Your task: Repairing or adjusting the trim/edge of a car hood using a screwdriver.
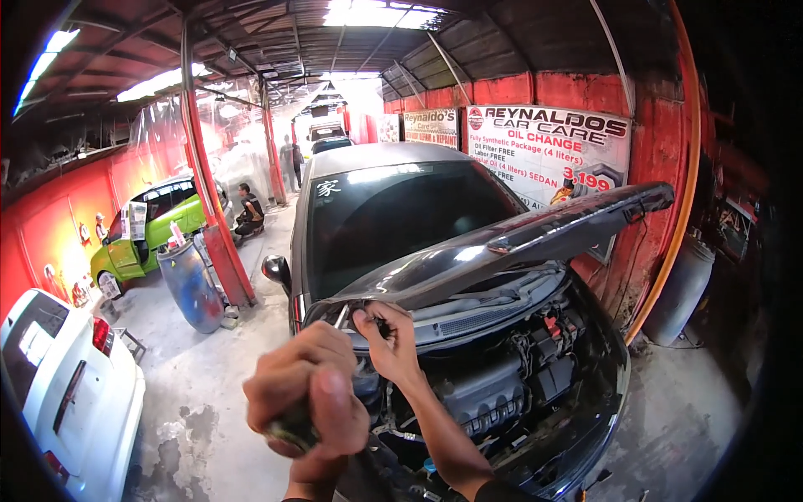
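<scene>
My left hand (305, 381) is closed around the dark handle (293, 428) of a tool, close to the camera. A thin bright metal shaft (341, 315) shows beyond the fist, pointing at the hood's near left corner; it looks like a screwdriver, but its tip is hidden. My right hand (391, 345) is closed at that same corner, thumb up, over a small dark part I cannot make out. The dark car hood (502, 243) is tilted up in front of the windshield, its right end higher. Below it lies the exposed engine (485, 393).
The dark car's windshield (406, 222) stands behind the hood. A white car (75, 385) is at the lower left. Beyond it are a blue drum (191, 284), a red post (219, 201), a green car (155, 217) and a crouching person (249, 209). A grey drum (682, 289) stands at right.
</scene>
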`<state>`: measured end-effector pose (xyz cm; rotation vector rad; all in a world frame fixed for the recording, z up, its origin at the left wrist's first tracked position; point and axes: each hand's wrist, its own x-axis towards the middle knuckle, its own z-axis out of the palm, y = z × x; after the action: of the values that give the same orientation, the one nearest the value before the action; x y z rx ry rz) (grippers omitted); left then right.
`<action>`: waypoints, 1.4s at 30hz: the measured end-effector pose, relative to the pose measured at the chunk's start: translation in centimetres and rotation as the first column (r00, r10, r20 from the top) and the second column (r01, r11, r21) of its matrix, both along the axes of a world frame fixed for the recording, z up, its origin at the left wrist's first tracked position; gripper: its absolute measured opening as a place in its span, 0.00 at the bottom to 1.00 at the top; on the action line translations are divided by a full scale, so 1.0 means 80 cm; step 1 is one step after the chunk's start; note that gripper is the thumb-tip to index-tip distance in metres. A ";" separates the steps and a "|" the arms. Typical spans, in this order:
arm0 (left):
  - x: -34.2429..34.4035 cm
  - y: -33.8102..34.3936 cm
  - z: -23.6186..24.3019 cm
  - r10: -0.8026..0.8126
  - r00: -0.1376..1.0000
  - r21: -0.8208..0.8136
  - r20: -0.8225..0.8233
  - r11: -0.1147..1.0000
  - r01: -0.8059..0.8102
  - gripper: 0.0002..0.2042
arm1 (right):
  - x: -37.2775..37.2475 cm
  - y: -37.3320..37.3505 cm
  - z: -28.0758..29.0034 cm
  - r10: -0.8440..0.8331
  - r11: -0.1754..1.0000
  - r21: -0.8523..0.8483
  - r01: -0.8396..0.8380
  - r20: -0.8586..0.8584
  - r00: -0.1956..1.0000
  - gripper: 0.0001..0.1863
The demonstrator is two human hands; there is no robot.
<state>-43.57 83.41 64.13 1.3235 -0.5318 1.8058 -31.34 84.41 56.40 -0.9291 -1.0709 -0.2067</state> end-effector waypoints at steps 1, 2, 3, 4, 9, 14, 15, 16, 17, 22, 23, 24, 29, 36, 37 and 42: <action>0.010 0.002 -0.001 -0.058 0.998 -0.011 0.024 0.998 0.058 0.18 | 0.006 0.001 -0.002 0.020 1.000 0.001 -0.020 -0.003 1.000 0.15; 0.012 0.007 -0.007 -0.021 0.998 -0.032 0.055 0.999 0.023 0.19 | 0.005 0.003 -0.003 0.029 1.000 0.003 -0.029 -0.002 1.000 0.15; 0.016 0.008 -0.018 -0.023 0.998 -0.026 0.053 0.999 0.024 0.19 | 0.008 0.005 -0.006 0.027 0.999 -0.020 -0.027 -0.025 0.999 0.15; 0.018 0.006 -0.032 -0.060 0.988 -0.029 0.142 0.997 0.065 0.19 | 0.010 0.005 -0.007 0.023 0.999 -0.042 -0.025 -0.047 0.999 0.15; 0.030 -0.004 -0.072 0.152 0.909 0.047 0.389 0.982 -0.184 0.21 | 0.013 0.006 -0.011 0.030 0.999 -0.044 -0.032 -0.054 0.998 0.13; 0.049 -0.028 -0.116 0.306 0.868 0.032 0.390 0.938 -0.345 0.19 | 0.008 0.004 -0.018 0.090 0.989 -0.116 -0.096 -0.056 0.994 0.09; 0.055 -0.032 -0.126 0.331 0.863 0.036 0.381 0.928 -0.371 0.19 | 0.009 0.003 -0.020 0.095 0.989 -0.109 -0.101 -0.058 0.994 0.08; 0.050 -0.027 -0.136 0.322 0.878 0.137 0.353 0.911 -0.389 0.20 | 0.010 0.001 -0.018 0.094 0.989 -0.106 -0.099 -0.056 0.994 0.08; 0.045 -0.023 -0.135 0.321 0.891 0.234 0.322 0.885 -0.403 0.22 | 0.009 -0.002 -0.017 0.070 0.991 -0.115 -0.072 -0.021 0.997 0.07; 0.047 -0.023 -0.093 0.228 0.912 0.149 0.340 0.945 -0.292 0.21 | -0.004 0.003 -0.008 0.058 0.997 0.049 -0.057 -0.012 0.998 0.09; 0.033 -0.029 -0.063 0.259 0.952 0.135 0.165 0.950 -0.282 0.22 | -0.005 0.003 -0.007 0.068 0.997 0.040 -0.067 -0.024 0.997 0.09; 0.028 -0.027 -0.047 0.174 0.962 -0.027 0.209 0.985 -0.173 0.29 | -0.011 0.003 -0.005 0.076 0.997 0.033 -0.076 0.006 0.997 0.09; 0.041 -0.010 -0.012 0.046 0.988 -0.003 0.147 0.999 -0.046 0.15 | 0.010 0.004 -0.010 0.129 0.992 0.005 -0.129 0.049 0.990 0.04; 0.021 0.000 -0.003 -0.021 0.993 -0.023 0.115 0.999 0.024 0.17 | 0.017 0.007 -0.010 0.224 0.975 -0.006 -0.224 0.056 0.973 0.04; 0.020 -0.004 -0.018 0.034 0.987 0.035 0.155 0.999 -0.040 0.16 | 0.015 0.006 -0.010 0.225 0.974 0.001 -0.226 0.058 0.973 0.04; 0.023 -0.005 -0.054 0.145 0.941 0.081 0.307 0.981 -0.177 0.17 | 0.011 0.009 -0.006 0.162 0.987 0.000 -0.162 0.069 0.984 0.05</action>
<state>-41.73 82.98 59.82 1.1971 -0.7090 2.1597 -30.46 85.13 55.93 -0.8299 -1.2037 -0.1077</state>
